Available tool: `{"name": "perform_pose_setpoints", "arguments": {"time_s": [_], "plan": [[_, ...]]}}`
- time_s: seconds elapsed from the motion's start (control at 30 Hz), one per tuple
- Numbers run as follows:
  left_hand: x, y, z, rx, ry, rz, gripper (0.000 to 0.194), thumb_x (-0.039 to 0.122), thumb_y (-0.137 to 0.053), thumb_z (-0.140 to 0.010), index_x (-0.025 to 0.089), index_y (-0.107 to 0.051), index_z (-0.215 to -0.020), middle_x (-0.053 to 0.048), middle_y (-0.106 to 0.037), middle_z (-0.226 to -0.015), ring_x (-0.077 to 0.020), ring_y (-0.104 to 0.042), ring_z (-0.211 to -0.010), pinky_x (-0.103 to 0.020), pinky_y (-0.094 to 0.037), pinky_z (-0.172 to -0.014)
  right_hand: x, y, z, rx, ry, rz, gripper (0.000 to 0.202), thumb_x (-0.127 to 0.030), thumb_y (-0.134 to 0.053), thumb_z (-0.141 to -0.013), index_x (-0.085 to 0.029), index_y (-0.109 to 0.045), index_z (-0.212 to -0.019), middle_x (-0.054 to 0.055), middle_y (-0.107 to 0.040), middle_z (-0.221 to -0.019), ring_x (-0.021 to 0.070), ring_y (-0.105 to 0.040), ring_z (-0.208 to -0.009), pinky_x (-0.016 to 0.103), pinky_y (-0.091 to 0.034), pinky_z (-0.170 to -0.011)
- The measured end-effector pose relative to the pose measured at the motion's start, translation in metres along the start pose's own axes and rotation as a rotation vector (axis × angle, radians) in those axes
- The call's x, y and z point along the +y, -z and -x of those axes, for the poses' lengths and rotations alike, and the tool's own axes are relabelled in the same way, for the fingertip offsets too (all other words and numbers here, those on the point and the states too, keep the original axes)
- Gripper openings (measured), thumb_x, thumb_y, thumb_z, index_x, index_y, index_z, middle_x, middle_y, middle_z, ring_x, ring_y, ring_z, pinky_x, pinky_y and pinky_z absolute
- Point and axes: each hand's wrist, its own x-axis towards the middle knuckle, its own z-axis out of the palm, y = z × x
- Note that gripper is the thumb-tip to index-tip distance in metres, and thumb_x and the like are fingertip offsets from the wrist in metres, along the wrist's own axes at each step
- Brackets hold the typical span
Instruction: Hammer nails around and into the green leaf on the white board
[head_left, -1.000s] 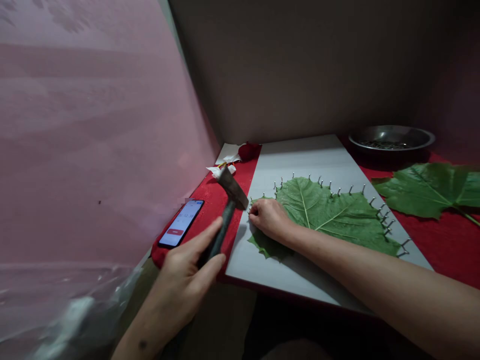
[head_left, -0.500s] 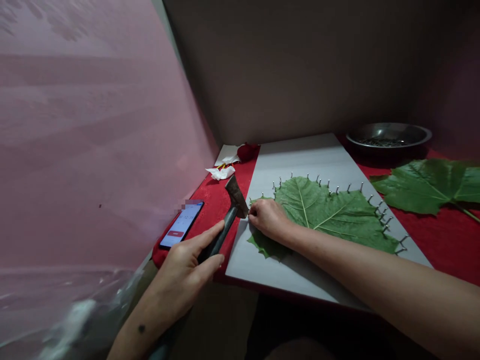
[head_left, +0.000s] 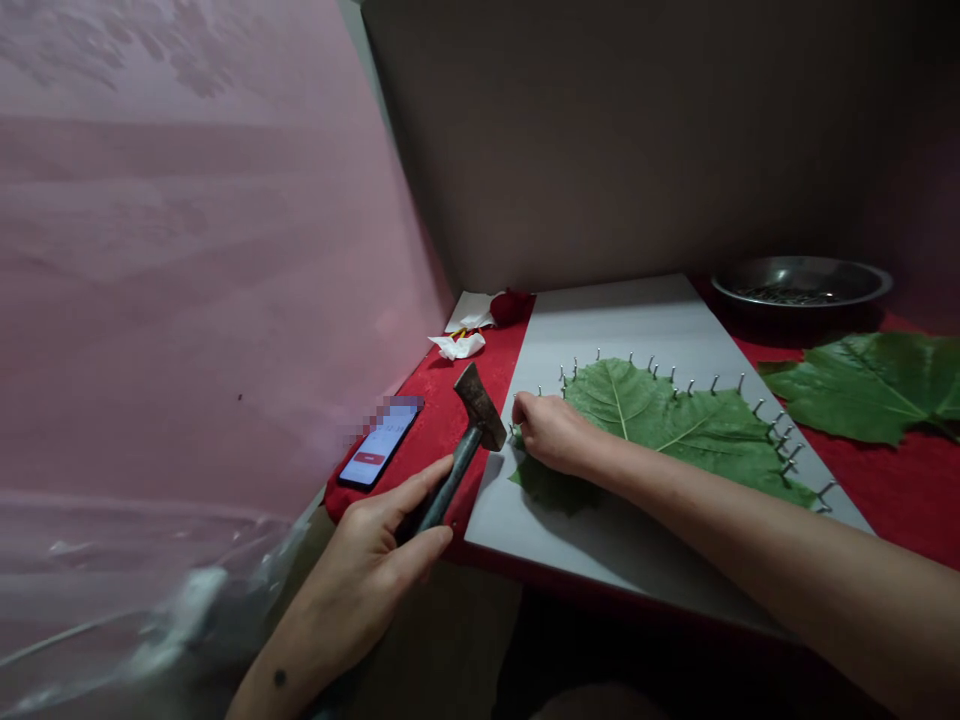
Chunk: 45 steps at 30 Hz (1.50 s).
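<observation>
My left hand [head_left: 382,560] is wrapped round the dark handle of a hammer [head_left: 480,408], its metal head raised just left of my right hand. At the leaf's left edge, the fingers of my right hand [head_left: 553,430] are closed; what they pinch, if anything, is hidden. Under that hand and forearm a green leaf [head_left: 697,430] lies on a white board [head_left: 607,320]. Several upright nails [head_left: 714,384] stand along the leaf's top and right edges, some of them leaning.
A metal bowl [head_left: 802,282] with nails inside stands at the back right, and another leaf [head_left: 862,385] lies on the red cloth [head_left: 907,495]. On the left are a phone [head_left: 381,440], crumpled tissue [head_left: 459,346] and a pink curtain [head_left: 187,300].
The whole view has shifted, so everything sits slightly further right. My right fingers have lifted a little off the leaf's left edge, and a nail now shows beside them. The hammer stays in my left hand.
</observation>
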Motion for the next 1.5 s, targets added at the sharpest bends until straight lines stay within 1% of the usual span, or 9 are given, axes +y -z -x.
{"name": "perform_pose_setpoints", "arguments": {"time_s": [0.17,0.3,0.5,0.57,0.77,0.93,1.1,1.23,1.5], "plan": [[-0.010,0.002,0.006,-0.025,0.047,0.057,0.055,0.032,-0.060,-0.082,0.029,-0.049,-0.136,-0.001,-0.061,-0.131,-0.0271,-0.060,-0.114,-0.037,-0.053,-0.090,0.002,0.014,0.001,-0.098,0.078,-0.024,0.025,-0.005,-0.049,-0.074,-0.018,-0.064,-0.089,0.006,-0.069,-0.086,0.0159,-0.059,-0.077,0.023,-0.036,-0.063],[-0.011,0.003,0.010,-0.032,0.019,0.075,0.052,0.029,-0.060,-0.082,0.031,-0.051,-0.133,0.002,-0.061,-0.131,-0.0246,-0.059,-0.114,-0.033,-0.052,-0.092,0.004,0.022,0.005,-0.145,0.122,-0.058,0.027,0.000,-0.045,-0.072,-0.018,-0.065,-0.080,0.004,-0.069,-0.084,0.0135,-0.058,-0.076,0.021,-0.038,-0.064],[-0.018,0.003,0.008,-0.067,0.018,0.114,0.052,0.026,-0.058,-0.084,0.032,-0.050,-0.134,0.002,-0.061,-0.131,-0.0226,-0.060,-0.113,-0.033,-0.051,-0.093,0.011,0.028,0.016,-0.034,0.169,-0.205,0.031,0.000,-0.044,-0.075,-0.017,-0.068,-0.081,0.005,-0.070,-0.088,0.0131,-0.061,-0.081,0.022,-0.042,-0.075],[-0.019,0.003,0.007,-0.062,-0.005,0.082,0.052,0.023,-0.058,-0.084,0.032,-0.050,-0.134,0.003,-0.059,-0.133,-0.0217,-0.058,-0.116,-0.032,-0.049,-0.096,0.015,0.025,0.018,-0.011,0.195,-0.169,0.031,-0.001,-0.044,-0.075,-0.017,-0.069,-0.084,0.005,-0.070,-0.089,0.0141,-0.061,-0.081,0.024,-0.043,-0.076],[-0.019,0.005,0.008,-0.084,-0.061,0.093,0.051,0.017,-0.056,-0.084,0.041,-0.054,-0.129,0.011,-0.060,-0.131,-0.0158,-0.055,-0.119,-0.025,-0.043,-0.101,0.025,0.008,0.022,-0.058,0.371,0.035,0.029,-0.004,-0.049,-0.075,-0.018,-0.072,-0.086,0.008,-0.064,-0.097,0.0179,-0.058,-0.089,0.028,-0.044,-0.078],[-0.019,0.006,0.005,-0.068,-0.061,0.095,0.049,0.022,-0.057,-0.085,0.038,-0.053,-0.130,0.008,-0.061,-0.131,-0.0185,-0.059,-0.115,-0.027,-0.047,-0.097,0.024,0.005,0.018,0.026,0.337,0.044,0.031,-0.004,-0.048,-0.078,-0.019,-0.073,-0.088,0.007,-0.065,-0.094,0.0173,-0.057,-0.090,0.029,-0.044,-0.082],[-0.017,0.002,-0.003,0.012,-0.058,0.073,0.051,0.026,-0.057,-0.083,0.030,-0.051,-0.133,0.002,-0.058,-0.135,-0.0238,-0.060,-0.115,-0.035,-0.049,-0.098,0.021,-0.010,0.018,0.086,0.441,0.128,0.029,-0.017,-0.045,-0.090,-0.021,-0.072,-0.101,0.007,-0.066,-0.106,0.0207,-0.052,-0.095,0.033,-0.042,-0.082],[-0.015,0.001,-0.007,0.047,-0.056,0.048,0.051,0.028,-0.058,-0.083,0.029,-0.052,-0.133,0.001,-0.058,-0.134,-0.0254,-0.061,-0.112,-0.040,-0.047,-0.100,0.019,-0.019,0.023,0.123,0.450,0.187,0.031,-0.024,-0.040,-0.095,-0.020,-0.067,-0.109,0.007,-0.066,-0.108,0.0214,-0.048,-0.093,0.036,-0.039,-0.081],[-0.009,-0.007,-0.018,-0.011,-0.187,-0.025,0.051,0.018,-0.055,-0.083,0.032,-0.052,-0.133,0.005,-0.065,-0.126,-0.0186,-0.063,-0.109,-0.028,-0.050,-0.093,0.017,-0.020,0.026,0.146,0.412,0.252,0.028,-0.030,-0.042,-0.095,-0.020,-0.065,-0.106,0.006,-0.067,-0.105,0.0233,-0.044,-0.094,0.038,-0.031,-0.079]]}}
